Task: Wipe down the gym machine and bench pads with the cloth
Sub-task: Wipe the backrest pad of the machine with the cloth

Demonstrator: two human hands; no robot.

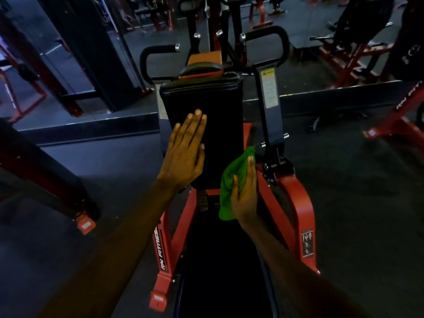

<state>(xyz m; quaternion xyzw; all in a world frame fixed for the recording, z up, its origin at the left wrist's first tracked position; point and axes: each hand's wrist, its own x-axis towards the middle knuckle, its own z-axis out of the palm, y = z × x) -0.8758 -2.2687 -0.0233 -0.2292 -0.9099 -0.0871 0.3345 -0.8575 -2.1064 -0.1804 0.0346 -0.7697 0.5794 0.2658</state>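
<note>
The left hand (185,149) lay flat, fingers straight, on the upright black pad (206,125). Just right of it, the right hand (244,191) gripped the green cloth (231,180), its length running up and away.

cloth (228,180) was partly covered by right hand (244,198) | left hand (185,152) hid part of upright pad (220,125) | seat pad (218,260) was dark, cut off by bottom edge | warning label (269,88) print was too small to read | far machines (348,56) were blurred
</note>
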